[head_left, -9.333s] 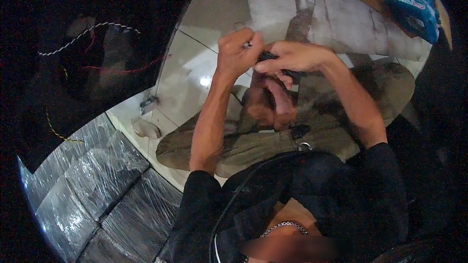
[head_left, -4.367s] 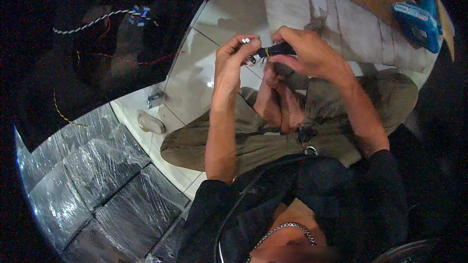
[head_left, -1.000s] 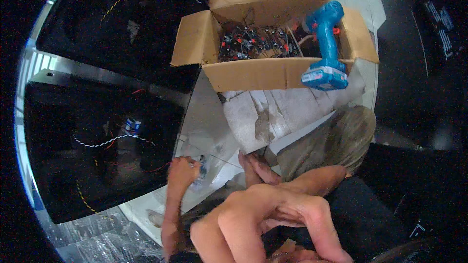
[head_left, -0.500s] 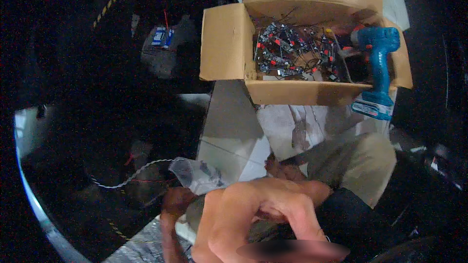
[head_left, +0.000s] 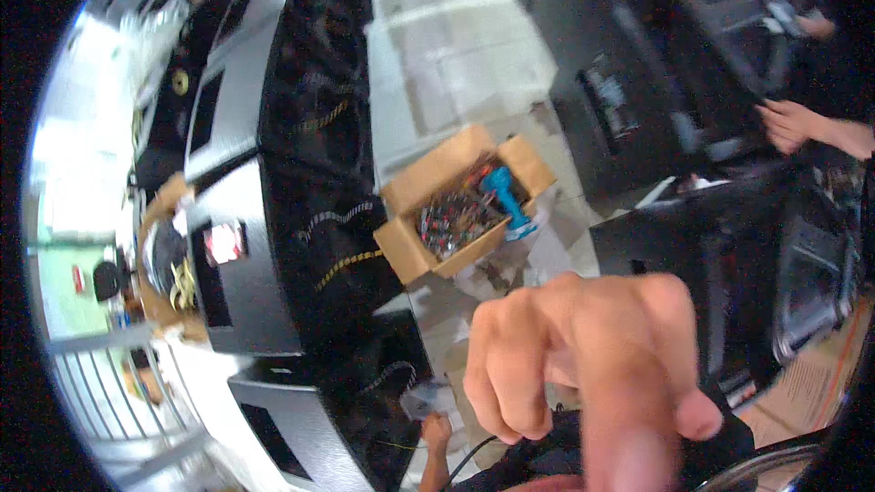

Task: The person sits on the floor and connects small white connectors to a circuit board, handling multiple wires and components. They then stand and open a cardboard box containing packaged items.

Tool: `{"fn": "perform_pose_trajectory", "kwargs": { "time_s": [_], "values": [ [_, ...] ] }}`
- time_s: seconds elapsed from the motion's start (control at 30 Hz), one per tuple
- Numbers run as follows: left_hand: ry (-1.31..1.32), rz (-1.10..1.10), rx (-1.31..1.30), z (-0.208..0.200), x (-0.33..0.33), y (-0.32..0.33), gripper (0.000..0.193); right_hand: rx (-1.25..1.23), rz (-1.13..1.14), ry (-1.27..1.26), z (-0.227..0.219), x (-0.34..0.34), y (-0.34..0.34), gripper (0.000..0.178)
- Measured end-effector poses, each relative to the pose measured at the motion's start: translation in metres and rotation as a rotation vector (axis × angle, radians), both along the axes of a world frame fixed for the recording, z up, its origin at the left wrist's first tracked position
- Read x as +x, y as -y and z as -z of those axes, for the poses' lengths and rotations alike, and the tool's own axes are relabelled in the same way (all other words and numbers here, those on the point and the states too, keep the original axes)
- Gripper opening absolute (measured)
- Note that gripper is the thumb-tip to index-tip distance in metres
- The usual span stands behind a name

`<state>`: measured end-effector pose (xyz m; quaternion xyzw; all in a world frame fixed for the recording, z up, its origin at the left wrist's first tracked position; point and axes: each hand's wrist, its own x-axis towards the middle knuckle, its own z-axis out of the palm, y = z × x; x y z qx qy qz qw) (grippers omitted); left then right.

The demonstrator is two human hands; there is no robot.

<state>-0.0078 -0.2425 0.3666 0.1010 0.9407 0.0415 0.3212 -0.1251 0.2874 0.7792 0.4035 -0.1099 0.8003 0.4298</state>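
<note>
My right hand [head_left: 583,355] is raised very close in front of the camera and looks large and partly blurred. One finger points toward the camera, the others are bent, and the thumb stands apart; nothing shows in it. Far lower, at the lower left, my left hand [head_left: 436,431] has its fingers drawn together beside a clear plastic bag [head_left: 424,399]. Whatever it holds is too small to make out. Beyond both hands, an open cardboard box [head_left: 407,255] contains many small dark parts with red bits [head_left: 451,223]. A teal cordless drill [head_left: 504,199] lies over the box's right side.
Tall black cabinets [head_left: 241,255] line the left, with striped cords [head_left: 351,261] hanging from their dark sides. Black cabinets and frames [head_left: 629,118] stand at the right, where another person's hand [head_left: 788,125] touches one. The tiled floor [head_left: 465,64] runs away beyond the box.
The view has lifted and turned, so the box and drill look smaller and farther off. My right hand now shows large before the camera, while my left hand stays low by the plastic bag.
</note>
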Motion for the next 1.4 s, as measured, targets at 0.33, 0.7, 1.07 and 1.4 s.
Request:
{"fn": "perform_pose_trajectory", "kwargs": {
  "time_s": [0.33, 0.7, 1.07, 1.4],
  "values": [
    [0.159, 0.513, 0.232, -0.162, -0.076, -0.129, 0.034, 0.659, 0.596, 0.313, -0.244, 0.140, 0.015, 0.022],
    [0.037, 1.275, 0.506, -0.291, -0.089, -0.320, 0.029, 1.376, 0.717, 2.483, -0.072, 0.340, 0.122, 0.038],
    [0.195, 2.014, 1.099, -0.451, 0.066, -0.378, 0.010, 1.043, 1.115, 2.428, -0.061, 0.396, 0.176, 0.063],
    [0.317, 2.000, 1.391, -0.476, 0.220, -0.360, 0.027, 0.428, 1.217, 2.444, -0.035, 0.545, 0.264, 0.020]
  ]
}}
